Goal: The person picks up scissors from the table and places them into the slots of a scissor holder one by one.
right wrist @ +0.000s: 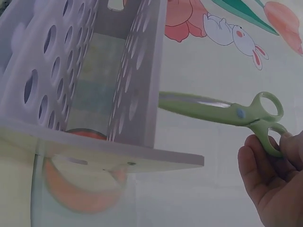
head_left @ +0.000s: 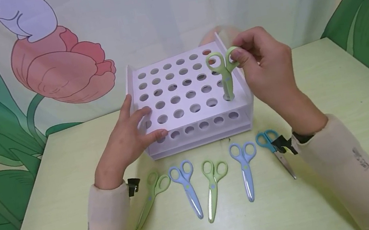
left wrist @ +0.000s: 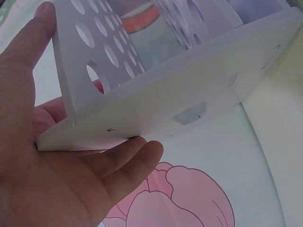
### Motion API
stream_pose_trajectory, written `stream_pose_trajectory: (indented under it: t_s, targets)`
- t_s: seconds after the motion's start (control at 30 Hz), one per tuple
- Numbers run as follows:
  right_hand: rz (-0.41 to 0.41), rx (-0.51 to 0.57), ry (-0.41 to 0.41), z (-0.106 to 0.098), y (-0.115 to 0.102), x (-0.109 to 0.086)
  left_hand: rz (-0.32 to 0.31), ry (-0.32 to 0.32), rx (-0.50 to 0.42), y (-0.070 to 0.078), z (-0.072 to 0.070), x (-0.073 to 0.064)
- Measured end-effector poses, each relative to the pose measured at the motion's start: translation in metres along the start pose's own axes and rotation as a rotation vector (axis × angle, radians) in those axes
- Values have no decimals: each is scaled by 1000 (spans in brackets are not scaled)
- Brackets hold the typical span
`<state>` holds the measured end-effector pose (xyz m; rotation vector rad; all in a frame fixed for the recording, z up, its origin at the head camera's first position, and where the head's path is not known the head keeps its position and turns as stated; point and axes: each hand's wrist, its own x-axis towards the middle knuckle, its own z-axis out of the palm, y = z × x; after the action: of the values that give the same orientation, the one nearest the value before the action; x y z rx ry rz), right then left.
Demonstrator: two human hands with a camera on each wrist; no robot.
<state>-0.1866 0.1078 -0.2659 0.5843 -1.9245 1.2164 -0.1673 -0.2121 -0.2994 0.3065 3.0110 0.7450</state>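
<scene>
A white rack (head_left: 185, 104) with rows of round holes stands on the table, its top tilted toward me in the head view. My left hand (head_left: 123, 140) grips its left side, the thumb at the front edge; in the left wrist view the fingers (left wrist: 125, 165) lie along the outside of the side panel. By one handle loop, my right hand (head_left: 267, 65) pinches green scissors (head_left: 227, 78). They point downward, tips at a hole in the rack's front right corner. The right wrist view shows the scissors (right wrist: 222, 113) with their tip end hidden behind the perforated top board.
In front of the rack lie green scissors (head_left: 150, 196), blue scissors (head_left: 186, 185), another green pair (head_left: 213, 185) and another blue pair (head_left: 246, 169). Teal scissors (head_left: 279, 156) with metal blades lie by the right wrist. A patterned curtain (head_left: 153, 11) hangs behind the rack.
</scene>
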Motion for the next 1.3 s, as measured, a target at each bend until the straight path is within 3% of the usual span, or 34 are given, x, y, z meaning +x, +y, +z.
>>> stream_pose_trajectory:
  t_s: [0.2,0.67,0.9,1.3]
  targets:
    - [47,-18,-64,0,2,0,1,2,1,0,0,0]
    - [319,-115,-373,-9,-1,2,-4,-5,-7,1,-2,0]
    - [356,-132,-456,-10,0,2,-8,-5,-7,-1,-1,-1]
    - [393,-177,-523,-10,2,3,-10,-11,-12,1,-1,-1]
